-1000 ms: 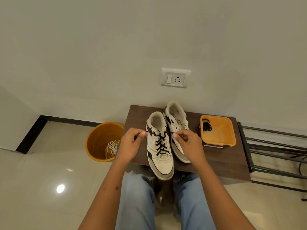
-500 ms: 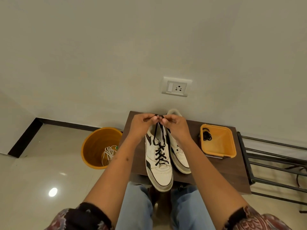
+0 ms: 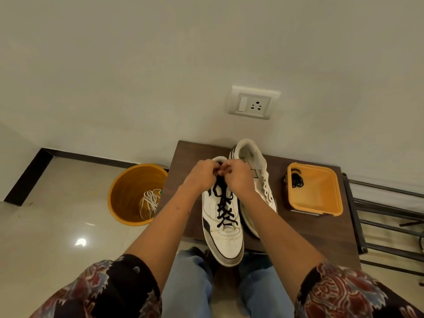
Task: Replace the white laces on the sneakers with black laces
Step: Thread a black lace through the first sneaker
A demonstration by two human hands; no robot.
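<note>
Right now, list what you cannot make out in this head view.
- Ends of the black lace: hidden inside the left hand and right hand, so a knot cannot be told.
- Right sneaker: eyelet row partly behind the right forearm.
- Table near edge: covered by arms and sleeves.
- Black laces in the orange container: too small to count.

Both arms were stretched forward, bare from the patterned sleeves down, converging at the far middle of the table. Left hand [image 3: 203,176] and right hand [image 3: 238,177] were knuckle to knuckle, touching. Fingers on both were curled inward, pinching the ends of the black lace [image 3: 221,198] between them. Wrists were roughly level, backs of hands facing up. Fingertips mostly hidden.
</note>
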